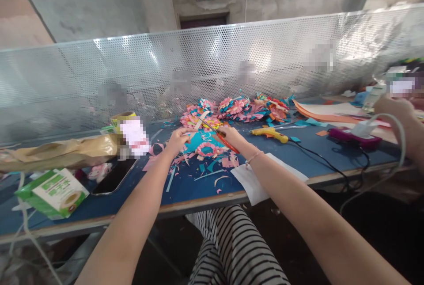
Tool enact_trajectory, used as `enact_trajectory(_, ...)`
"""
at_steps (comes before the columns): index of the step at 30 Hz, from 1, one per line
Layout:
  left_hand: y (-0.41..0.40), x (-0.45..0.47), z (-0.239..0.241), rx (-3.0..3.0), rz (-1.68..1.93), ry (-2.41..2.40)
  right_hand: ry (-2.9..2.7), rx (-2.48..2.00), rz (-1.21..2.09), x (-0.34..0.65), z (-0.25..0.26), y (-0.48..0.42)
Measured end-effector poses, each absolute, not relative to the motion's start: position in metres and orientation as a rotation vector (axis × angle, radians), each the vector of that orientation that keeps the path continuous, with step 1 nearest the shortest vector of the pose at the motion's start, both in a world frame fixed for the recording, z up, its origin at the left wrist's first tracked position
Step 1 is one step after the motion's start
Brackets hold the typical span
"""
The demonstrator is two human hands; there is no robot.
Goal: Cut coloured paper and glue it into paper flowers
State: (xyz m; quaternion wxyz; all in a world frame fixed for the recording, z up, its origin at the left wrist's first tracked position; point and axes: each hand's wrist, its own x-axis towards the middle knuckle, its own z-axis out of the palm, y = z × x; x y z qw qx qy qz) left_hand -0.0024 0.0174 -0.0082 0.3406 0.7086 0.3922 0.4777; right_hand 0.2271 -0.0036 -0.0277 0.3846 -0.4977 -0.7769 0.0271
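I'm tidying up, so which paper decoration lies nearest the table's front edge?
The small pink-and-blue ring, lying apart among paper scraps; the other, bulkier decorations cluster farther back, near the perforated screen.

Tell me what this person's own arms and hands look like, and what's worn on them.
The left hand and right hand are ungloved, and both forearms are bare, with no sleeves in view. A thin, pale pinkish bracelet circles the right wrist; nothing shows on the left wrist.
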Motion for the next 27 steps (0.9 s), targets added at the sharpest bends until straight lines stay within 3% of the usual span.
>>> enact_trajectory(12,0.0205,-0.0054,-0.0111,1.913,1.196,1.013,-2.066,-1.275,0.206,0.2264,-0.0241,-0.0033)
enact_trajectory(27,0.0215,-0.0054,-0.0113,1.877,1.178,1.025,-2.027,-1.416,0.107,0.2282,-0.0238,-0.0016)
